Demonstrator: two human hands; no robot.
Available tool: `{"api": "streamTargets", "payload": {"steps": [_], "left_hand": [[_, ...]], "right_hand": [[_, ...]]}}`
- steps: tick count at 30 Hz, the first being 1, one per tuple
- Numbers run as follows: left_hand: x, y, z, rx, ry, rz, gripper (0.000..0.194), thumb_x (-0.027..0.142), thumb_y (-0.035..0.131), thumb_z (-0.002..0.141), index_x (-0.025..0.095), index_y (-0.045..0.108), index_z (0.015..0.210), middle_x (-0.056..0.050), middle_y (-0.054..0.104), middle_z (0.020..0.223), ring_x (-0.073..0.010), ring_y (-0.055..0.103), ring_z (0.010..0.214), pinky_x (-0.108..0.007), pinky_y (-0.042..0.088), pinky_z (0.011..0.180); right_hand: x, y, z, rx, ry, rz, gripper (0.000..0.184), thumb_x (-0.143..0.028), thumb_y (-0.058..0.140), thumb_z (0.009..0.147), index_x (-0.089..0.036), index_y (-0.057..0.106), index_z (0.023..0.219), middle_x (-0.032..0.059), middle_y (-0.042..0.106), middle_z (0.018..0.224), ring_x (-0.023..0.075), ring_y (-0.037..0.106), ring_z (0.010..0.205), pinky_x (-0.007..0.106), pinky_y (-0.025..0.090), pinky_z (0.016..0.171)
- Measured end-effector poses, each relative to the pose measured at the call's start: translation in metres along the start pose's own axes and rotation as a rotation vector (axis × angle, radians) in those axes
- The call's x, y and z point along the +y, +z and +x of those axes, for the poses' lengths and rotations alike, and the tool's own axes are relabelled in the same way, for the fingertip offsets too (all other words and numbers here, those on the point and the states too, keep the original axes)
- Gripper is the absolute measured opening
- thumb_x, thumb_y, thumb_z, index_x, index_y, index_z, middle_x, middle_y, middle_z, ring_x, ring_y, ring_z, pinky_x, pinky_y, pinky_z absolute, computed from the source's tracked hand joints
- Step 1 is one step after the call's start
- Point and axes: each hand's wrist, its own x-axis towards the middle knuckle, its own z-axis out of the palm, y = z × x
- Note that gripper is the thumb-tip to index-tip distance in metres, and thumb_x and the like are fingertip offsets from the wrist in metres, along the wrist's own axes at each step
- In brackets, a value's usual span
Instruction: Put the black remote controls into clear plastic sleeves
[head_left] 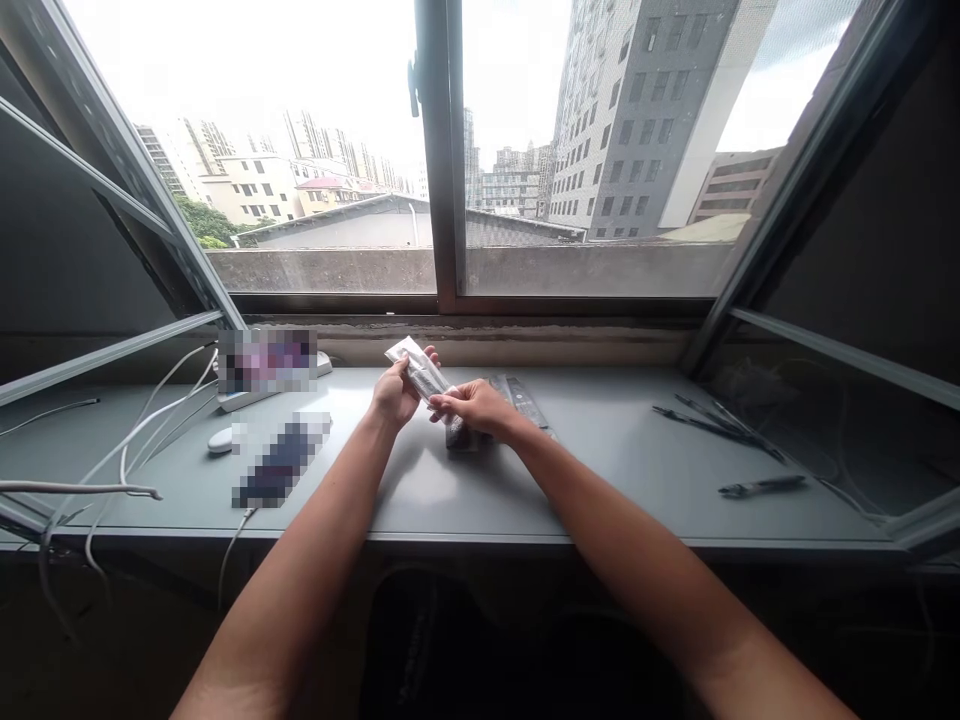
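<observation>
Both hands hold a slim, silvery-white packet (pixel 424 372) above the desk, tilted so its upper end points to the back left. My left hand (pixel 396 394) grips its upper part, the thumb lying across the top side. At the lower end, the fingers of my right hand (pixel 475 404) pinch it. What the packet contains cannot be made out. Under and behind my right hand lie dark, flat packets (pixel 525 400) on the desk, partly hidden by the hand, along with a small black item (pixel 459 436).
The grey desk (pixel 615 490) ends at a window. To the left are a power strip (pixel 322 364) with white cables, a white rounded object (pixel 220 440) and a blurred-out, phone-shaped object (pixel 281 464). Several pens (pixel 761 486) lie at right. Metal frame bars (pixel 112 355) flank both sides.
</observation>
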Motion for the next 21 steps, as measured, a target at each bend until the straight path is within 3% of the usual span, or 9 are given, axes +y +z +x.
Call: {"api": "streamTargets", "payload": {"steps": [4,9,12,15,18,21], "left_hand": [[0.001,0.001,-0.001,-0.064,0.024,-0.041,0.047,0.028,0.044,0.114,0.015,0.058,0.157,-0.018,0.075,0.140,-0.0297,0.076,0.122,-0.049,0.058,0.113],[0.003,0.003,-0.005,-0.109,0.003,-0.076,0.049,0.025,0.041,0.114,0.015,0.055,0.160,-0.017,0.073,0.143,-0.0288,0.073,0.130,-0.047,0.058,0.116],[0.003,0.002,-0.005,-0.123,-0.029,-0.060,0.050,0.024,0.041,0.113,0.016,0.054,0.161,-0.016,0.073,0.143,-0.0289,0.072,0.131,-0.046,0.058,0.116],[0.001,0.001,-0.004,-0.136,-0.056,-0.036,0.051,0.023,0.043,0.112,0.018,0.054,0.162,-0.015,0.074,0.143,-0.0281,0.072,0.133,-0.044,0.057,0.117],[0.000,0.000,-0.005,-0.173,-0.102,-0.010,0.047,0.023,0.043,0.113,0.017,0.059,0.156,-0.016,0.073,0.143,-0.0280,0.070,0.135,-0.045,0.056,0.118],[0.001,0.000,-0.009,-0.238,-0.108,0.015,0.037,0.026,0.046,0.113,0.019,0.068,0.143,-0.015,0.071,0.147,-0.0285,0.066,0.141,-0.045,0.059,0.113]], "right_hand": [[0.002,-0.002,0.001,0.000,0.099,0.033,0.046,-0.061,0.083,0.087,-0.016,0.083,0.080,0.0109,0.084,0.088,0.0127,0.060,0.060,0.022,0.038,0.046],[-0.004,-0.007,-0.001,-0.071,0.035,0.030,0.039,-0.055,0.085,0.085,-0.016,0.085,0.087,0.0088,0.082,0.088,0.0125,0.060,0.064,0.021,0.034,0.047],[-0.004,-0.008,-0.002,-0.094,-0.058,-0.055,0.034,-0.048,0.083,0.088,-0.015,0.087,0.094,0.0052,0.080,0.083,0.0142,0.062,0.067,0.023,0.042,0.057],[0.002,-0.007,0.000,-0.016,-0.228,-0.233,0.024,-0.040,0.080,0.093,-0.017,0.087,0.091,0.0017,0.078,0.080,0.0180,0.067,0.076,0.027,0.049,0.074],[0.011,-0.006,0.002,0.051,-0.429,-0.401,0.014,-0.029,0.077,0.097,-0.021,0.087,0.092,0.0030,0.081,0.095,0.0222,0.072,0.089,0.031,0.051,0.086],[0.015,-0.007,0.004,0.076,-0.514,-0.505,0.016,-0.017,0.073,0.098,-0.024,0.087,0.096,0.0057,0.082,0.108,0.0240,0.074,0.098,0.032,0.053,0.091]]}}
